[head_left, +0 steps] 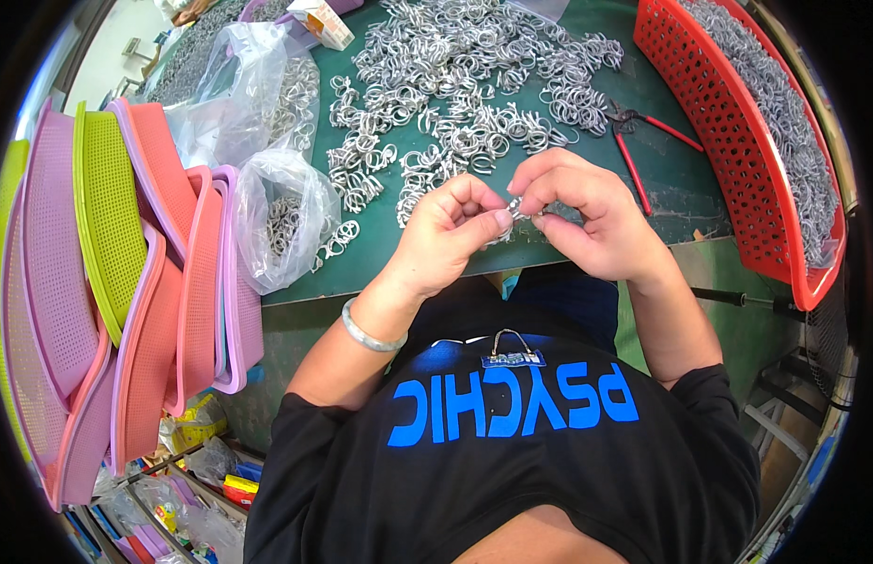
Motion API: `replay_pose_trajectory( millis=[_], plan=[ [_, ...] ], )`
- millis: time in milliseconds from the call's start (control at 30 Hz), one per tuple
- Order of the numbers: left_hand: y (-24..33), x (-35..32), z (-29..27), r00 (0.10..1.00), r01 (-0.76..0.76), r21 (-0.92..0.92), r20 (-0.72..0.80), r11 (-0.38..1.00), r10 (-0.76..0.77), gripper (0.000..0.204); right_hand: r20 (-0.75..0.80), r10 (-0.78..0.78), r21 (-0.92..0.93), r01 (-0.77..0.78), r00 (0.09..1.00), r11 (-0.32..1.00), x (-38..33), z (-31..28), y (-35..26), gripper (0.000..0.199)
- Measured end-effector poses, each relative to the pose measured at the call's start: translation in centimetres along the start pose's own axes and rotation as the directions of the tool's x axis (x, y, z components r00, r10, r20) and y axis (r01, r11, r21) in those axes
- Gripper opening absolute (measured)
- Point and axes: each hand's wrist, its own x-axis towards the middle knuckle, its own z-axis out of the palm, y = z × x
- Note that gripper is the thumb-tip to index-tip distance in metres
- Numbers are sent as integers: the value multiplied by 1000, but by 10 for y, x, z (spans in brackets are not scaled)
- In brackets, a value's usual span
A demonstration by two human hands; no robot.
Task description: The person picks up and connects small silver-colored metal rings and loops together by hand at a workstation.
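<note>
Both hands meet at the near edge of the green table [671, 188]. My left hand [441, 235], with a pale bangle on its wrist, pinches a small silver metal ring piece [518, 209] between thumb and fingers. From the other side, my right hand [592, 211] grips the same piece with its fingertips. The fingers partly cover it, so its exact shape and whether it is one ring or a few joined cannot be made out. Just beyond the hands spreads a large pile of similar silver rings [446, 56].
Red-handled pliers [632, 174] lie right of my hands. A red perforated basket [728, 113] full of grey metal pieces stands at the right. Clear plastic bags [305, 188] holding rings sit at the left, beside stacked coloured baskets [112, 197]. A small carton [322, 23] stands far left.
</note>
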Motion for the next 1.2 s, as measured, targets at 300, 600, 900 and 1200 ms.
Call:
replay_pose_trajectory(
  millis=[300,600,900,1200],
  plan=[
    [-2,5,12,988,49,162,-154,986,-24,7,-33,-154,-375,131,987,918,2,14,6,19],
    [-1,12,9,990,52,352,-140,934,-3,8,-30,350,199,-338,936,920,1,1,21,21],
    [11,15,7,975,212,234,-112,949,-190,8,110,158,-73,-151,981,986,9,-8,10,27],
    [15,19,0,976,213,58,-50,975,-210,19,99,392,347,-401,914,848,12,-14,15,24]
  ],
)
